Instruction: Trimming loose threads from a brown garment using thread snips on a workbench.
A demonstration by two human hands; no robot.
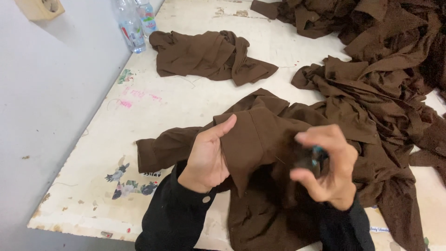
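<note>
A brown shirt (260, 139) lies on the white worktable (153, 111) in front of me. My left hand (209, 158) grips its collar from underneath, thumb on top of the fabric. My right hand (327, 162) is curled beside the collar, fingers closed on a small dark tool with a blue part (312, 157); motion blur hides what it is. Both arms wear black sleeves.
Another crumpled brown garment (211, 56) lies further back. A big pile of brown garments (385, 69) fills the right side and far corner. Two plastic bottles (134, 23) stand at the far left by the grey wall. Stickers mark the table's near left edge (130, 186).
</note>
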